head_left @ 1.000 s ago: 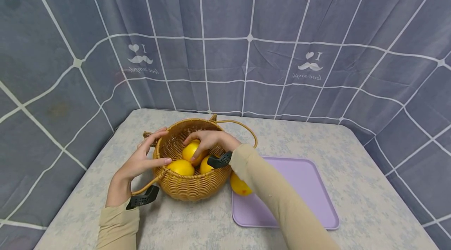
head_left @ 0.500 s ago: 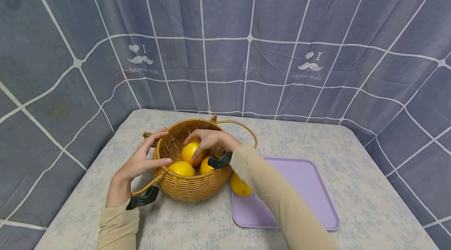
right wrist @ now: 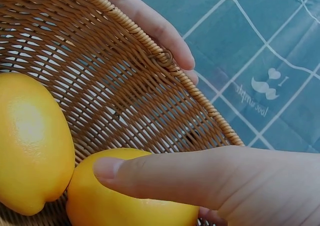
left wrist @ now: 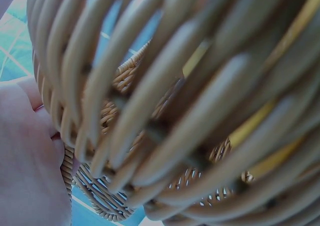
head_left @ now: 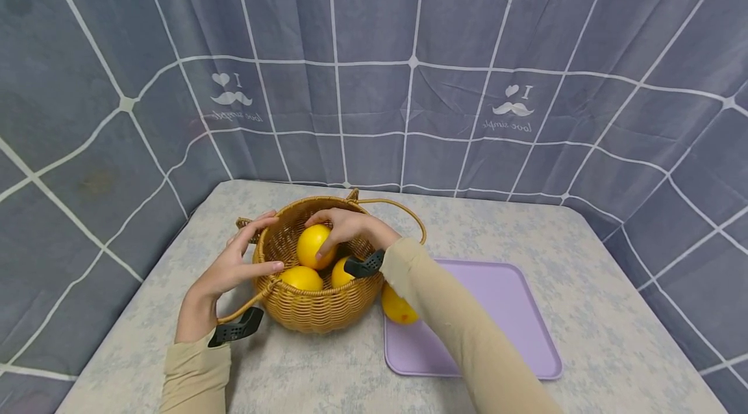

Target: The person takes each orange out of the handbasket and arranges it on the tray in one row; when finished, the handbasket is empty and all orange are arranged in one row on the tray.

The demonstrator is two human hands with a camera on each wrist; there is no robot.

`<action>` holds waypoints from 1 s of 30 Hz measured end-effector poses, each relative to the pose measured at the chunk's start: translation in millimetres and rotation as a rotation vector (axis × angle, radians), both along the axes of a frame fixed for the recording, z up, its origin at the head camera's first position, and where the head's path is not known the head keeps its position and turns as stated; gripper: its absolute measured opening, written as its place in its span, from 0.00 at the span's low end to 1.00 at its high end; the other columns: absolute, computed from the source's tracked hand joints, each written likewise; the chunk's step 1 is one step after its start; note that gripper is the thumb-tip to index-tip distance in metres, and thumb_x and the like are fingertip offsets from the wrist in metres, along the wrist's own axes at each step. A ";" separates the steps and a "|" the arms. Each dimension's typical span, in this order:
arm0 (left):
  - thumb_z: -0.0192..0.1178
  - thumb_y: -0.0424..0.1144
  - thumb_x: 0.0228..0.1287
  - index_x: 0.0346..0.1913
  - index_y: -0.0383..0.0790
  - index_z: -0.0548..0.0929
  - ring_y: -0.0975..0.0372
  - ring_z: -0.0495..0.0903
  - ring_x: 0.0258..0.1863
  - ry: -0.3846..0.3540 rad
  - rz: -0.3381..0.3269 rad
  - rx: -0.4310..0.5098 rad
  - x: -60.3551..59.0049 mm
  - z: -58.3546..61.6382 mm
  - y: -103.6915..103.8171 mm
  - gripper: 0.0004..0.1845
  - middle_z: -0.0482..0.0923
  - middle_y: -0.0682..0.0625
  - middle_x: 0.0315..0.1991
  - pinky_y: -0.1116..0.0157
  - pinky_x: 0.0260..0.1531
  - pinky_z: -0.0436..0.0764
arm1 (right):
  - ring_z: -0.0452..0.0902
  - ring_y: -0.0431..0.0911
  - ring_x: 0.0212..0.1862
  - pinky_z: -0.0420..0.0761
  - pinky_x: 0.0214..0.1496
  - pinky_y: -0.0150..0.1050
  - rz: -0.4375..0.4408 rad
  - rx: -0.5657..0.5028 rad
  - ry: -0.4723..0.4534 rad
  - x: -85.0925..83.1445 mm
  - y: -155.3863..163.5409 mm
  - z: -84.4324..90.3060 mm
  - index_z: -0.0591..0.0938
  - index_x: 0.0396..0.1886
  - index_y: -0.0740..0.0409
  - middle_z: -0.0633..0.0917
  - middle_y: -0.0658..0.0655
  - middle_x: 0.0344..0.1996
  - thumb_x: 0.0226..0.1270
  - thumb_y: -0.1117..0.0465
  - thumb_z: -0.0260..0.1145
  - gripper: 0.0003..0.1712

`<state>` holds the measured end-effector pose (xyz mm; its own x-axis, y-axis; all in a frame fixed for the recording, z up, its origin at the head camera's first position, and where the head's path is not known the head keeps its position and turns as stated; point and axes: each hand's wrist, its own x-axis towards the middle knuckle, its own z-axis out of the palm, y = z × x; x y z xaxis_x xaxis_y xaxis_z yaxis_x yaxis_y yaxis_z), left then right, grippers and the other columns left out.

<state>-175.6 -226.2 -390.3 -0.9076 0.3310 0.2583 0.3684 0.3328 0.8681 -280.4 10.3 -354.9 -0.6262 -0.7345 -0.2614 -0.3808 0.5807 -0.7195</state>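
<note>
Lemon in hand point(head_left: 312, 244): it sits at the top of the pile inside the wicker basket point(head_left: 315, 310), level with the rim; your right hand point(head_left: 350, 227) curls over it from above, fingertips on its far and left sides, thumb point(right wrist: 165, 178) laid across its skin in the right wrist view
Right hand: closed around that lemon, holding it; keep the grip round and even, since the peel looks smooth and the fruit is egg-shaped and may well roll out of a pinch
Left hand point(head_left: 234, 265): fingers spread and fairly straight against the basket's outer left wall, thumb at the rim; it braces, it does not clasp; hold that pressure steady so the basket does not slide on the table point(head_left: 584, 258)
Other lemons in basket: two lie lower, one at the front point(head_left: 300, 278) and one to the right point(head_left: 341, 271), both touching or just beside the held one; lift straight up so you do not drag them
Basket handle point(head_left: 403, 213): it lies folded toward the back right; bring your wrist out over the near right rim, clear of it
Tray point(head_left: 502, 310): lilac, just right of the basket; one lemon point(head_left: 398, 307) rests at its left edge, partly hidden by your sleeve; aim for bare tray beyond it
</note>
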 end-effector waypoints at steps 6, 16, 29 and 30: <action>0.68 0.35 0.54 0.69 0.42 0.61 0.47 0.43 0.69 -0.008 0.006 0.004 -0.5 1.1 -0.2 0.40 0.47 0.54 0.74 0.33 0.54 0.47 | 0.69 0.45 0.55 0.70 0.53 0.33 0.012 -0.025 -0.017 -2.2 0.6 -0.3 0.71 0.64 0.57 0.71 0.55 0.61 0.47 0.65 0.76 0.41; 0.68 0.34 0.54 0.69 0.42 0.61 0.47 0.43 0.70 0.006 -0.005 0.013 -1.6 1.4 -0.6 0.40 0.47 0.51 0.73 0.34 0.55 0.47 | 0.72 0.43 0.51 0.74 0.50 0.33 -0.057 -0.037 -0.028 -3.8 0.7 0.6 0.71 0.65 0.54 0.72 0.54 0.60 0.45 0.61 0.77 0.44; 0.68 0.34 0.54 0.69 0.42 0.62 0.46 0.42 0.69 0.009 -0.002 0.001 0.4 1.1 -0.7 0.40 0.46 0.49 0.74 0.33 0.54 0.47 | 0.74 0.45 0.45 0.76 0.46 0.35 -0.069 -0.118 -0.109 6.0 4.2 0.3 0.69 0.55 0.47 0.73 0.52 0.50 0.43 0.63 0.78 0.39; 0.68 0.34 0.54 0.69 0.42 0.62 0.46 0.44 0.69 0.009 -0.002 0.001 0.5 0.9 -0.8 0.40 0.46 0.50 0.74 0.33 0.53 0.47 | 0.74 0.44 0.46 0.76 0.46 0.35 -0.056 -0.134 -0.094 6.7 4.2 0.0 0.69 0.56 0.48 0.73 0.51 0.50 0.43 0.63 0.78 0.39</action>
<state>-175.1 -227.0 -389.4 -0.9046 0.3326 0.2665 0.3766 0.3311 0.8652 -273.7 14.5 -354.9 -0.6443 -0.7315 -0.2232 -0.2779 0.4959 -0.8227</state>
